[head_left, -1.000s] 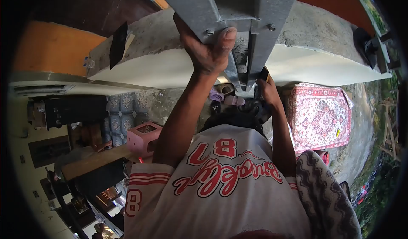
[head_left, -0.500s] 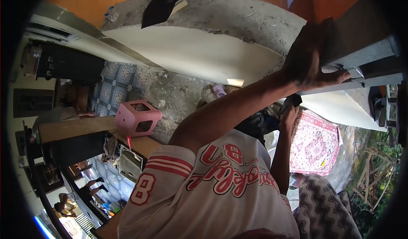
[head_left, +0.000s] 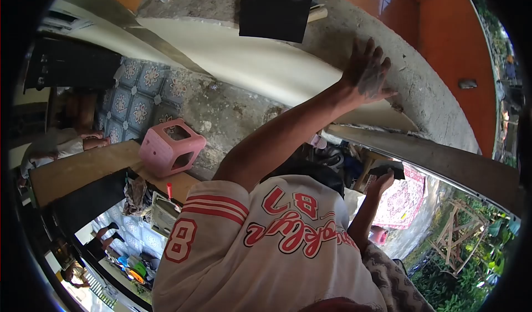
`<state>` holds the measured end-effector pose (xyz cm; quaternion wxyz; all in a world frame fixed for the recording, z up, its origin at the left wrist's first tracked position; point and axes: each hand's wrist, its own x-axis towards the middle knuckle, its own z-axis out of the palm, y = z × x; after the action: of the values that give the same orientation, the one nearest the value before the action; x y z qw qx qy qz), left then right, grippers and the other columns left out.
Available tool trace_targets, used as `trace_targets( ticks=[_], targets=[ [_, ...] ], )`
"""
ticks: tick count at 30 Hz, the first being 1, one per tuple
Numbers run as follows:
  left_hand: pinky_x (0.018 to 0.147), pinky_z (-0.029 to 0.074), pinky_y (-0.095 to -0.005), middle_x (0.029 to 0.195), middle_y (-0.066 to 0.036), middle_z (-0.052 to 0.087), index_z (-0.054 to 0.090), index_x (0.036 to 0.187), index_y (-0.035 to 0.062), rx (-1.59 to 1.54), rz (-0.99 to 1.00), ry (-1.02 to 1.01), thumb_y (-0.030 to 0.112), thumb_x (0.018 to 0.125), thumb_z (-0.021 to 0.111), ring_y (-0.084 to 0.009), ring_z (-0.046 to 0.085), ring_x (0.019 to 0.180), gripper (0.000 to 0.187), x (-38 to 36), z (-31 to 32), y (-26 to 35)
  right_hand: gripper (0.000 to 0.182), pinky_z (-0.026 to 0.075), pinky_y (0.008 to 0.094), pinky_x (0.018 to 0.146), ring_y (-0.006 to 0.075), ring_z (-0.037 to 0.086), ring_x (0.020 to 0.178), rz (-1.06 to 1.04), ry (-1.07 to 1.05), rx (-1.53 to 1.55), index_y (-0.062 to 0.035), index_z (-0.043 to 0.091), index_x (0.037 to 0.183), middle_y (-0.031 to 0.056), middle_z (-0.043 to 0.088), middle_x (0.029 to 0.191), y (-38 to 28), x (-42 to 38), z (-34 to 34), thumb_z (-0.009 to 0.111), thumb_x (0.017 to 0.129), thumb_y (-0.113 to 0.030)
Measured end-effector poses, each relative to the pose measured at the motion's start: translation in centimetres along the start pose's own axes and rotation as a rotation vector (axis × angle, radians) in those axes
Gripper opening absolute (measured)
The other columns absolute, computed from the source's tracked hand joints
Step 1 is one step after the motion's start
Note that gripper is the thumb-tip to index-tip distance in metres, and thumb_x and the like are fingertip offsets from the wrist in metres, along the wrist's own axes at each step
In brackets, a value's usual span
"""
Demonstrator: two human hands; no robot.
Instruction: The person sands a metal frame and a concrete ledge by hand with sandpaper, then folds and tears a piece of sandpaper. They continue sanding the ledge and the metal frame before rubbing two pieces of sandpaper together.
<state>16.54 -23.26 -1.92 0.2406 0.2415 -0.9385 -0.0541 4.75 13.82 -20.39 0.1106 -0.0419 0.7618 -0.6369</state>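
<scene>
My left hand [head_left: 367, 72] reaches across to the concrete ledge [head_left: 438, 98], its fingers spread and nothing in them. The palm is over the ledge's inner edge; whether it presses on it I cannot tell. Lower down, my right hand [head_left: 381, 183] is closed on a small black piece [head_left: 390, 171], just below a long grey-brown beam [head_left: 443, 159]. A flat black sheet [head_left: 277, 10] lies on the ledge to the left of my left hand, with a pale strip [head_left: 318, 14] partly under it.
A pink stool [head_left: 172, 148] stands by a brown board [head_left: 88, 170]. A patterned red-and-white rug [head_left: 400, 198] lies beyond my right hand. Wooden sticks [head_left: 457, 237] sit among plants at the right. At the far left a person's legs [head_left: 94, 140] show.
My left hand has let go of the beam and opened over the ledge. The beam appears lower in view. My right hand still holds the black piece, now seen more clearly.
</scene>
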Motion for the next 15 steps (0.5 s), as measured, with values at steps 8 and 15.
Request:
trace_targets(
  ticks=[8, 15],
  targets=[
    [0.113, 0.021, -0.0686, 0.151, -0.018, 0.04, 0.051, 0.143, 0.0095, 0.191, 0.009, -0.055, 0.068, 0.092, 0.043, -0.0427, 0.034, 0.138, 0.079, -1.0, 0.2, -2.1, 0.057, 0.05, 0.0421, 0.085, 0.0276, 0.064, 0.101, 0.107, 0.164, -0.113, 0.0027, 0.059, 0.124, 0.0142, 0.067, 0.115, -0.3, 4.0, 5.2, 0.042, 0.097, -0.044],
    [0.114, 0.017, -0.069, 0.153, -0.018, 0.038, 0.048, 0.146, 0.0109, 0.169, -0.004, -0.069, 0.07, 0.092, 0.04, -0.0419, 0.03, 0.142, 0.08, -0.7, 1.2, -2.0, 0.057, 0.048, 0.0457, 0.088, 0.032, 0.063, 0.105, -0.04, 0.19, -0.196, 0.0049, 0.058, 0.125, 0.0187, 0.066, 0.117, 1.3, 5.5, 4.9, 0.045, 0.096, -0.042]
  ],
)
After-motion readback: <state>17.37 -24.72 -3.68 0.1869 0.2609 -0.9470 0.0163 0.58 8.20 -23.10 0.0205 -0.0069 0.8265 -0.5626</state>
